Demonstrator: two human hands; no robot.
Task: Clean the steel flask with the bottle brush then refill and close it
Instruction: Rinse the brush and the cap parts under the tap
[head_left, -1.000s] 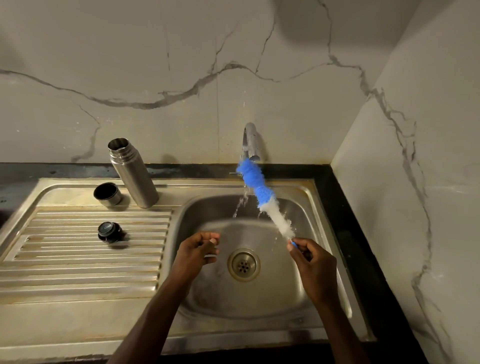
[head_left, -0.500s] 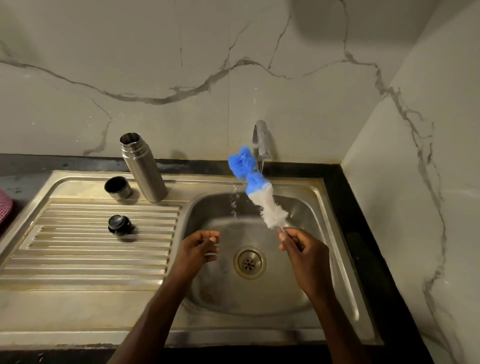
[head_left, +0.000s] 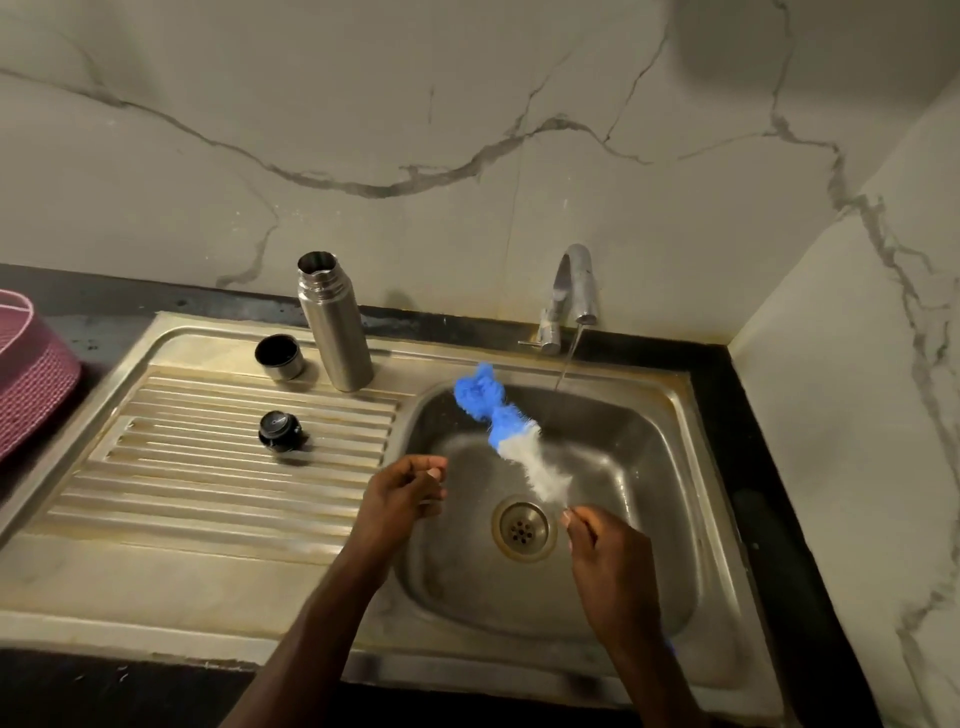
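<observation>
While water runs in a thin stream from the tap (head_left: 574, 291), a bottle brush (head_left: 506, 423) is held over the sink (head_left: 670, 410) by the wire end, pinched in the closed grip of the right hand (head_left: 610, 566). The brush is angled up and away from that grip toward the left, its white bristles nearest the fingers and its blue tuft farthest out, just left of the stream. The left hand (head_left: 402, 493) is seen beside it with fingers loosely curled and nothing held.

The steel flask (head_left: 335, 322) is stood upright on the draining board, up and well to the left of the brush grip, beyond the blue tip; its long axis is vertical and its mouth is open to the top. The empty left hand is judged the nearer of the two to it. The flask is shown as a slim brushed-metal cylinder with a ringed neck, uncapped. Its steel cup lid (head_left: 279, 357) is set just beside its base on the far side from the grip, and a black stopper (head_left: 279, 430) is laid on the ribbed board, nearer the left hand. A pink basket (head_left: 26, 374) is glimpsed at the far left of the tabletop.
</observation>
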